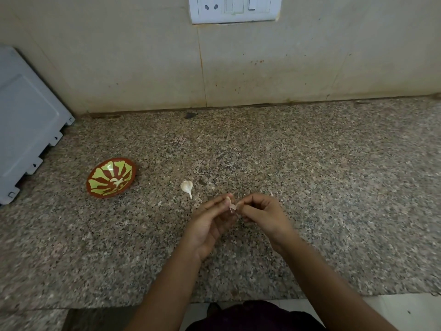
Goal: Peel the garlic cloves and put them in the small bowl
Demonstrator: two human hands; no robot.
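Observation:
A garlic clove (230, 203) with loose papery skin sits between the fingertips of both hands, just above the granite counter. My left hand (210, 225) pinches it from the left, my right hand (261, 217) from the right, gripping the skin. A second, unpeeled white clove (186, 187) lies on the counter a little to the upper left of my hands. The small bowl (111, 177), red-brown with a yellow-green petal pattern, stands further left and holds a pale piece that looks like a peeled clove (117, 180).
A grey-white appliance (26, 120) stands at the far left against the wall. A white socket and switch plate (235, 8) is on the tiled wall above. The granite counter (310, 175) ends at its front edge just below my forearms.

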